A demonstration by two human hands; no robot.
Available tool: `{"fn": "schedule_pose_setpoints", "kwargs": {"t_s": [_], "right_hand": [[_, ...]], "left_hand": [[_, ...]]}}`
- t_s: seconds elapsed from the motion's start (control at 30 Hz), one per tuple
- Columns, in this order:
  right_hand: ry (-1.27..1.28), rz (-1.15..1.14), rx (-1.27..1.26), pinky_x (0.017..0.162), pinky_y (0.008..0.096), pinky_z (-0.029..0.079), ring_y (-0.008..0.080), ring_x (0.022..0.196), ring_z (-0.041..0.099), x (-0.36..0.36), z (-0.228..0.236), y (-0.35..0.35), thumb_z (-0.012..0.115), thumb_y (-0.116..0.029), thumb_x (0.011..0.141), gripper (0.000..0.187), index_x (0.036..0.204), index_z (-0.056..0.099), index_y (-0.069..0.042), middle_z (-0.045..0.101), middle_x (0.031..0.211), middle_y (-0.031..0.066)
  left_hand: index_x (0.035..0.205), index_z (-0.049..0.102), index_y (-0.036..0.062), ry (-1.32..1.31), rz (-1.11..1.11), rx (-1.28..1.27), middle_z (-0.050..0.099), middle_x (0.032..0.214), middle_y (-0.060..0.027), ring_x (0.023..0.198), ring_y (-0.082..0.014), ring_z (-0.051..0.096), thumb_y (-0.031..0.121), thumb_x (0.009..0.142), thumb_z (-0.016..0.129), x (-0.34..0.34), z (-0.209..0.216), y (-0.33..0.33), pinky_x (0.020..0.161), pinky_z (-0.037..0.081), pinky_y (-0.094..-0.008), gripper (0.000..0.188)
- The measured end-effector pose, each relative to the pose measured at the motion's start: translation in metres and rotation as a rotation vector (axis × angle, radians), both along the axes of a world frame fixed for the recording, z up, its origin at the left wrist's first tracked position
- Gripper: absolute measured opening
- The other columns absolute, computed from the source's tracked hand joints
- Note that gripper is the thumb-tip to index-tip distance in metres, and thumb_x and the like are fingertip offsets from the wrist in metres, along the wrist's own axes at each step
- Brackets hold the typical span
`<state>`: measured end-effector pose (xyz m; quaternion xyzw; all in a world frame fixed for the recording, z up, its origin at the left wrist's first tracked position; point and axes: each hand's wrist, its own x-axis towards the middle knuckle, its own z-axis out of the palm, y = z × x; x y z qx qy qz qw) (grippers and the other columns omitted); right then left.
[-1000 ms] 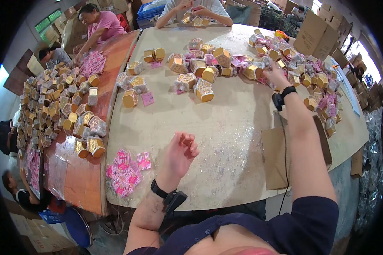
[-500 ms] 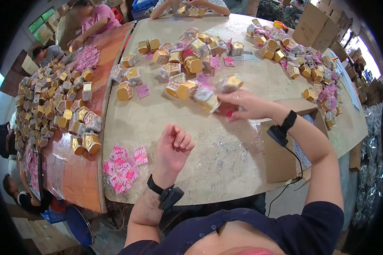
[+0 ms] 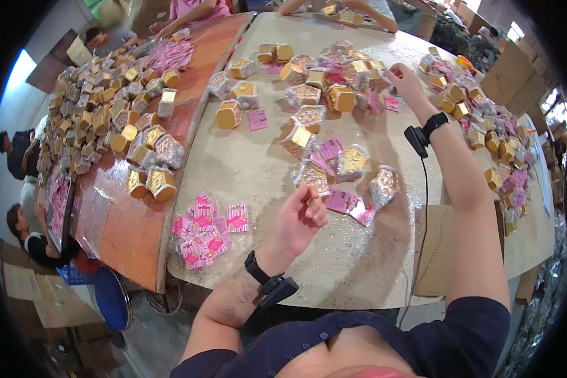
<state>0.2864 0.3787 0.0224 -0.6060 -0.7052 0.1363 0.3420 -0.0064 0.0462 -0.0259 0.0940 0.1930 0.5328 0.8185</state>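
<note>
My left hand (image 3: pixel 300 217) hovers above the table, its fingers loosely curled in and nothing visible in them. Just beyond it lies a plastic-wrapped gold box (image 3: pixel 312 176), beside a pink card (image 3: pixel 344 200) and another wrapped box (image 3: pixel 353 162). A clear-wrapped glittery piece (image 3: pixel 385 186) rests further right. Farther off, my right hand (image 3: pixel 404 83) reaches to the right edge of the middle pile. Its bent fingertips close on a plastic-wrapped gold box (image 3: pixel 377 77); the hand partly covers their contact.
Pink packets (image 3: pixel 209 230) lie at the table's near left. Piles of wrapped gold boxes cover the orange table (image 3: pixel 116 233) and the right side. An open carton (image 3: pixel 435 252) stands under my right forearm. Other people work across and to the left.
My right hand has moved away and up to the pile, leaving the boxes and pink card near the middle. My left hand has shifted right, still curled. The whole view has turned.
</note>
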Motion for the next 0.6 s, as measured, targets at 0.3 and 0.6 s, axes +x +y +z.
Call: {"fn": "schedule_pose_setpoints", "kwargs": {"t_s": [0.3,0.6], "right_hand": [[-0.242,0.559,-0.256,0.113,0.0395,0.034,0.0342,0.137,0.041,-0.100,-0.023,-0.020,0.073,-0.057,0.082,0.092,0.144,0.040,0.003,0.041,0.149,0.0232],[-0.447,1.110,-0.385,0.112,0.0436,0.034,0.0343,0.135,0.040,-0.073,0.011,-0.160,0.080,-0.035,0.077,0.072,0.140,0.052,-0.013,0.047,0.144,0.0152]], "left_hand": [[0.088,0.056,0.0107,0.015,0.063,0.108,0.040,0.063,0.0024,0.062,-0.0116,0.040,0.033,0.105,0.045,-0.003,0.010,-0.003,0.061,0.034,-0.0276,0.030],[0.089,0.063,0.0048,1.716,0.869,1.008,0.062,0.094,-0.0093,0.089,-0.0296,0.057,0.012,0.086,0.068,-0.036,0.055,-0.005,0.080,0.044,-0.0398,0.010]]}}
